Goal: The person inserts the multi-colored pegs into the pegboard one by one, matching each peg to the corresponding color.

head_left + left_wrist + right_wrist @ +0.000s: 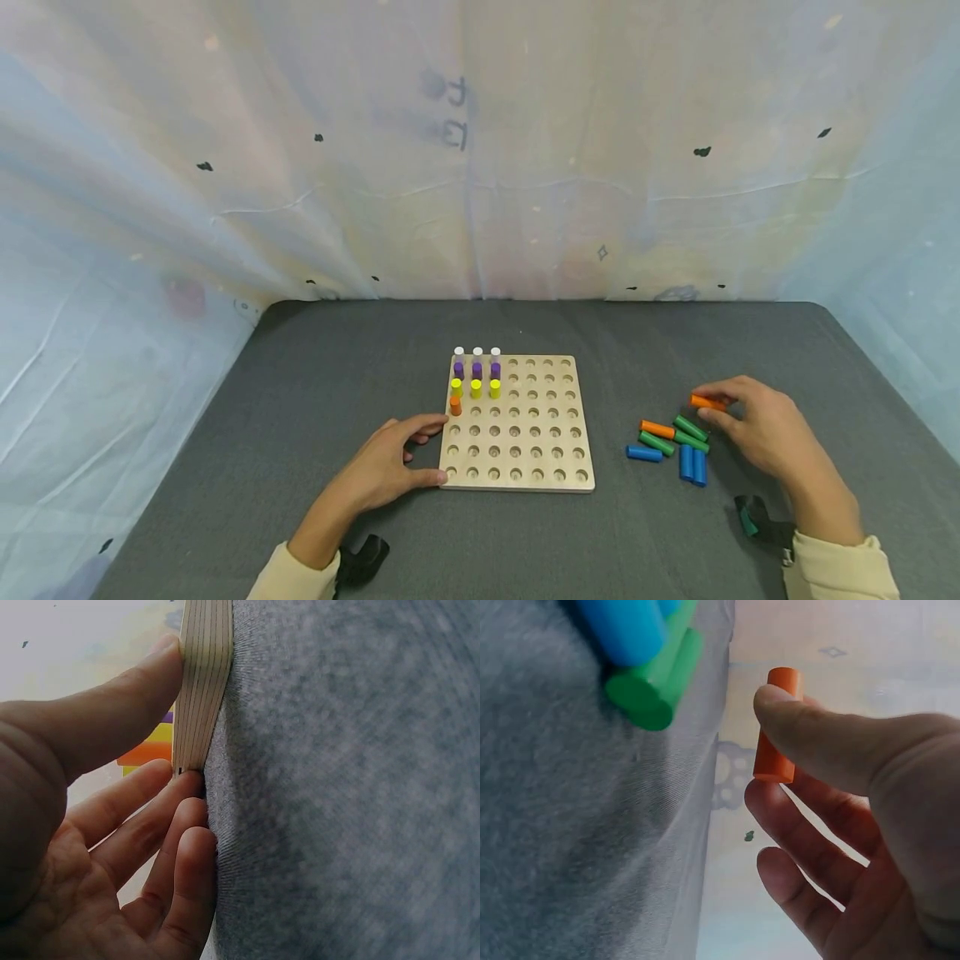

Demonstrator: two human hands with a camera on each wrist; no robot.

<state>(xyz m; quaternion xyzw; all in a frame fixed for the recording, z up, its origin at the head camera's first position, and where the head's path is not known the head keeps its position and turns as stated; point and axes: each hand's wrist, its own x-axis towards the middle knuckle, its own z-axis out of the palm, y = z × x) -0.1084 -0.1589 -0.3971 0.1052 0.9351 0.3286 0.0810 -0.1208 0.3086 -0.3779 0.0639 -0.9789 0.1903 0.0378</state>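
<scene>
Between thumb and fingers, my right hand (768, 429) pinches an orange peg (775, 754), held over the right side of the table. My left hand (382, 462) touches the left edge of a square wooden pegboard (536, 483), thumb at the near corner and fingers farther up the side. In the board's left columns stand white pegs (477, 353), purple pegs (477, 370) and yellow pegs (476, 388), three in each row. A single orange peg (455, 406) stands below them at the left.
Left of my right hand lie loose pegs: another orange peg (657, 429), green pegs (691, 441) and blue pegs (644, 453). They rest on a grey cloth-covered table (337, 367). A patterned curtain (540, 167) hangs behind and along the sides.
</scene>
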